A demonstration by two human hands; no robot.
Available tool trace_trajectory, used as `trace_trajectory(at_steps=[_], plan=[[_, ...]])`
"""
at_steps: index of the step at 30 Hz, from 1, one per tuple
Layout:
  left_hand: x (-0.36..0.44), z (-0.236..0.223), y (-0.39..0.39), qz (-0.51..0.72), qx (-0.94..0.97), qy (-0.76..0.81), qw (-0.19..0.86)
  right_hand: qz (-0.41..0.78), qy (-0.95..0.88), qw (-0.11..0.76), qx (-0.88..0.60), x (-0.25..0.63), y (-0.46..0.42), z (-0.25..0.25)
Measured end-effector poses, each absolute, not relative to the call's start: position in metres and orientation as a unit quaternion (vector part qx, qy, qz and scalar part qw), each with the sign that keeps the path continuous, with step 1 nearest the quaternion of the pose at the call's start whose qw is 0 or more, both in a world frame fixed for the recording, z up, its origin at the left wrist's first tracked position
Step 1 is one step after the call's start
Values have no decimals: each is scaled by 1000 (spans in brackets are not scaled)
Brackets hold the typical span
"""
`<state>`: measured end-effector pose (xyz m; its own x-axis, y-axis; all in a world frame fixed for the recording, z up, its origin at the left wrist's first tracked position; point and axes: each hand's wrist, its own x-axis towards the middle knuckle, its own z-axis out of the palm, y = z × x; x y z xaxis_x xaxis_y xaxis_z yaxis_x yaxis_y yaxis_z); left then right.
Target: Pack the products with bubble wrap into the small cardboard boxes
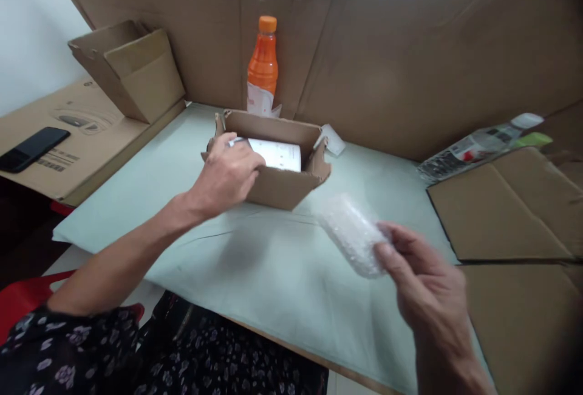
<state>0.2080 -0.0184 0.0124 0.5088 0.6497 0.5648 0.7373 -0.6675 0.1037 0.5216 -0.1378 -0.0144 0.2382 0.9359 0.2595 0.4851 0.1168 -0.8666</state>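
My left hand [232, 170] reaches over the front wall of a small open cardboard box [280, 191], its fingers curled inside at the left end. A white item with faint printing [282, 155] lies in that box. The fingers and thumb close on its left end, though the hand hides part of the contact. On the right, my right hand [421, 273] pinches a bubble-wrapped package [350, 234] by one end, between thumb and fingers. This package is held above the table, apart from the box and slightly blurred. What is inside the wrap cannot be made out.
Behind the box stands an orange drink bottle [263, 73]. A clear bottle [478, 146] leans at the right by cardboard boxes [510, 206]. At left, an open carton [141, 73] and a black phone [34, 147] rest on a large flat box [100, 158]. Pale cloth [255, 285] covers the table.
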Motion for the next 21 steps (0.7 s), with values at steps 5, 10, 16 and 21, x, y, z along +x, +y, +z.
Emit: trace_trajectory(at_steps=[5,10,16,21], plan=[[214,21,-89,-264,-877,-390,98,103,-701,411,-573,500,-107,64],[214,17,-100,-276,-876,-384,101,77,-799,313,-507,481,-84,118],[212,15,-99,-284,-878,-374,94,-14,-821,200,-534,477,-60,123],[210,17,-99,-284,-885,-358,93,-61,-861,71,-500,466,-30,84]])
